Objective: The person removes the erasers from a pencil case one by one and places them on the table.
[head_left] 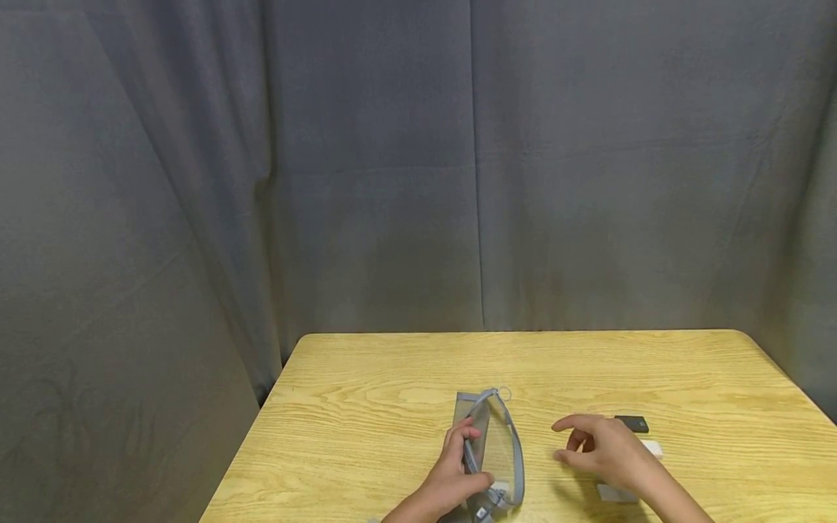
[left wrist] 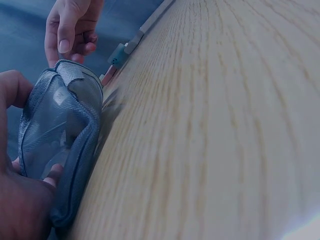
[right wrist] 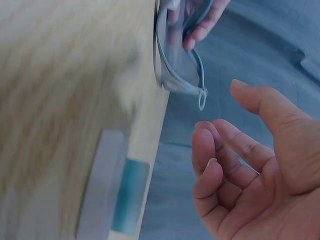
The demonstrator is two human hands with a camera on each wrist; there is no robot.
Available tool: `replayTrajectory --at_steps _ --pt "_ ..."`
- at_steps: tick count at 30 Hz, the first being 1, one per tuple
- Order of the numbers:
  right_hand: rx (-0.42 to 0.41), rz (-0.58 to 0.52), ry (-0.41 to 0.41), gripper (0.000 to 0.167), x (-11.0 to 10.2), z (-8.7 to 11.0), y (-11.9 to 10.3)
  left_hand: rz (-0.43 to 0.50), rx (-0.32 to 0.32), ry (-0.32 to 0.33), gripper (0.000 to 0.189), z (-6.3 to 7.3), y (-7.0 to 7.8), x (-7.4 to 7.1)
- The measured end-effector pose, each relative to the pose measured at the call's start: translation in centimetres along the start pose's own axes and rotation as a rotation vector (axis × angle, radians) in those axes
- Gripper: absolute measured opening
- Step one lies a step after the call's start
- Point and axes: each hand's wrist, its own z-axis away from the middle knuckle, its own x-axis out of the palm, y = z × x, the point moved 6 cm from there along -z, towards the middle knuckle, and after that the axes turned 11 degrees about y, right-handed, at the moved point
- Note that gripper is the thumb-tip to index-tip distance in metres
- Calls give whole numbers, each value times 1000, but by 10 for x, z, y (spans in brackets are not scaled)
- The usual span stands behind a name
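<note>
A grey see-through zip pouch [head_left: 500,447] stands on the table with its zipped mouth spread apart. My left hand [head_left: 451,468] grips its side, the thumb at the near end of the opening and the fingers along the far side. A ring pull [right wrist: 202,100] hangs at one end of the zip. Something small and white shows low in the pouch, partly hidden. To the right of the pouch, my right hand [head_left: 608,447] hovers over the table with thumb and fingers bent and apart, nothing between them. In the right wrist view that hand [right wrist: 250,170] is likewise bare.
Beside and partly behind the right hand lie a small black item [head_left: 632,423], a white block [head_left: 652,449] and a flat pale piece [head_left: 617,494]. A pale block [right wrist: 102,185] and a teal one [right wrist: 131,197] show in the right wrist view. Grey curtains [head_left: 379,181] surround the wooden table [head_left: 340,421].
</note>
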Motion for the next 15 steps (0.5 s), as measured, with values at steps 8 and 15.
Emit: replayTrajectory --at_steps 8,15 --pt "-29 -32 7 36 17 1 -7 -3 9 -7 62 0 1 0" --pt "-19 -66 -33 34 27 0 -12 4 18 1 62 0 1 0"
